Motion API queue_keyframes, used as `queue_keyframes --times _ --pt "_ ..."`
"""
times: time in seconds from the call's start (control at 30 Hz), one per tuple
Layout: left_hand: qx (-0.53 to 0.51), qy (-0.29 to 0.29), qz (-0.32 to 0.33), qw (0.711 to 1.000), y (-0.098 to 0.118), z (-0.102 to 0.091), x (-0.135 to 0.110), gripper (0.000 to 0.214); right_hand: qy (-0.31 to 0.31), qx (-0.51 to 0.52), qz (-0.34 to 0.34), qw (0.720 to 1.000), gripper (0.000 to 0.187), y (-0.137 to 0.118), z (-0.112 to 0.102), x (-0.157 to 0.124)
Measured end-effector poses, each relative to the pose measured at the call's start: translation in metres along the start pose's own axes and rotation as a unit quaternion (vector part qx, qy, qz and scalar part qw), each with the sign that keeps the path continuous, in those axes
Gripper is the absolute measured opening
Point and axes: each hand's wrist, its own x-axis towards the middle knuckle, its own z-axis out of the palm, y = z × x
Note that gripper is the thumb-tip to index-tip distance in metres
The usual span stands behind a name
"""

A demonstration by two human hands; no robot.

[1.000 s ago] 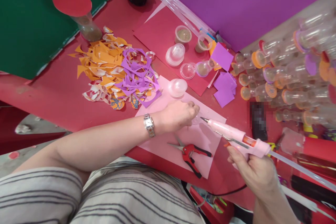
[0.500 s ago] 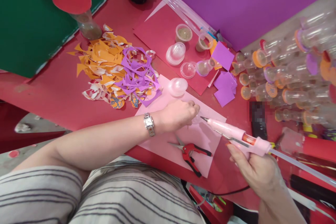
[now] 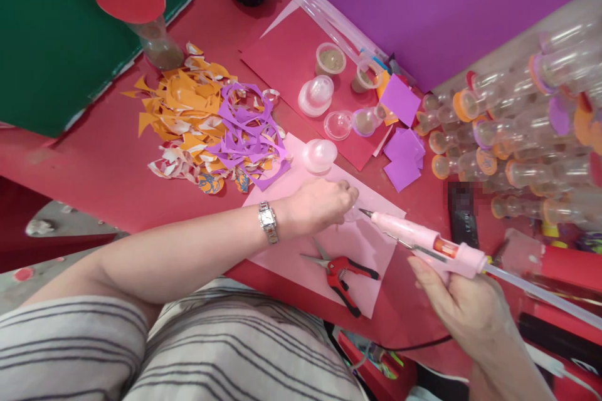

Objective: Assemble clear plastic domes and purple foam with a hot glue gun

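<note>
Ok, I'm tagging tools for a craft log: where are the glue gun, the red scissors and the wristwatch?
glue gun (image 3: pixel 426 240), head view, on its pink barrel.
red scissors (image 3: pixel 342 270), head view, on the red handles.
wristwatch (image 3: pixel 267 220), head view, on its face, left wrist.

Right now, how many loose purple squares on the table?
3, clustered right of the red sheet: one purple square at the top, one in the middle, one nearest the pink sheet. More may lie hidden under them.
</note>
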Motion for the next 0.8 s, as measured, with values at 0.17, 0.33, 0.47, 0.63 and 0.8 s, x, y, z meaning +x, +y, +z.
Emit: queue_keyframes --times 0.17,0.33,0.47,0.63,0.8 --pt "0.004 -0.009 -0.001 1.000 -0.0001 -0.0009 0.0005 0.020 0.005 -0.003 -0.022 1.000 0.043 -0.0005 -0.0006 0.0005" --pt "0.001 -0.010 -0.002 1.000 0.0015 -0.0029 -0.0002 0.017 0.008 -0.006 -0.033 0.999 0.043 -0.0021 -0.0001 0.0005" --pt "0.006 -0.009 -0.003 1.000 0.0016 -0.0024 -0.0004 0.017 0.010 -0.004 -0.030 0.999 0.042 -0.0019 0.0011 -0.0008" --pt "0.006 -0.006 -0.002 1.000 0.0006 -0.0010 -0.0001 0.016 -0.011 -0.018 0.000 1.000 0.044 -0.0008 0.0011 -0.0025" --pt "0.004 0.001 0.003 1.000 0.0003 -0.0010 -0.0005 0.017 -0.015 -0.018 0.003 1.000 0.051 -0.0027 -0.0019 -0.0003"
